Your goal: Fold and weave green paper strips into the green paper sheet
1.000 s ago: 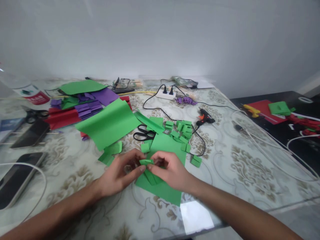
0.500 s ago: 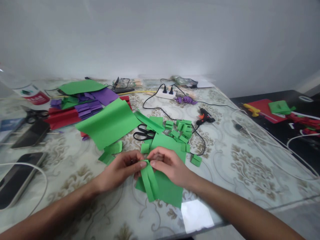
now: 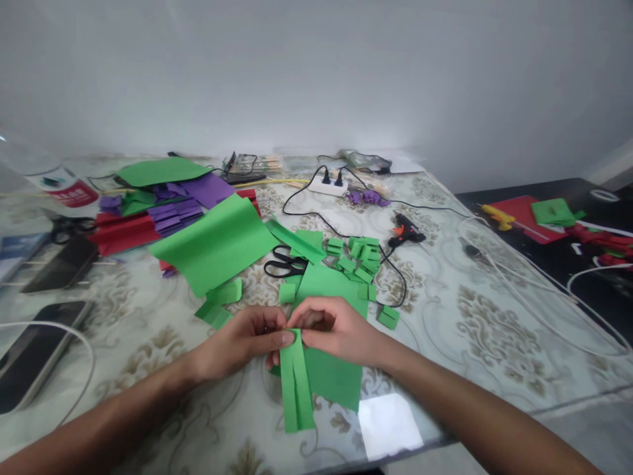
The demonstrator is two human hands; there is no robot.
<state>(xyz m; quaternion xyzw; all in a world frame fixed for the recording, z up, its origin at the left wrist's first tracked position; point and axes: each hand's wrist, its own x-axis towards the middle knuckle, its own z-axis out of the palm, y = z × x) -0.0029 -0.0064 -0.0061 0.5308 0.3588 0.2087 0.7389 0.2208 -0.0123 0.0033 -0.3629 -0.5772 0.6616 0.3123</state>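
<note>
A folded green paper strip [image 3: 297, 392] with creases along its length hangs toward me from my fingers. My left hand [image 3: 252, 336] pinches its top left corner between thumb and fingers. At the top right, my right hand [image 3: 341, 333] is closed on the same strip, its fingertips close to the left thumb. Under the hands lies a flat green paper sheet [image 3: 336, 379]. Just beyond are black-handled scissors [image 3: 287, 262], their blades hidden under paper, and a pile of small folded green paper pieces [image 3: 361, 257].
A black glue gun [image 3: 406, 231] rests at the right, its cord looping near the pile. Behind stands a white power strip [image 3: 328, 186]. Larger green paper [image 3: 217, 244] and purple and red papers lie left. A phone [image 3: 39, 353] and a bottle [image 3: 64, 185] are at far left.
Both hands have shifted slightly toward me with the strip. The strip's lower end now reaches nearer the table's front edge and hangs straighter.
</note>
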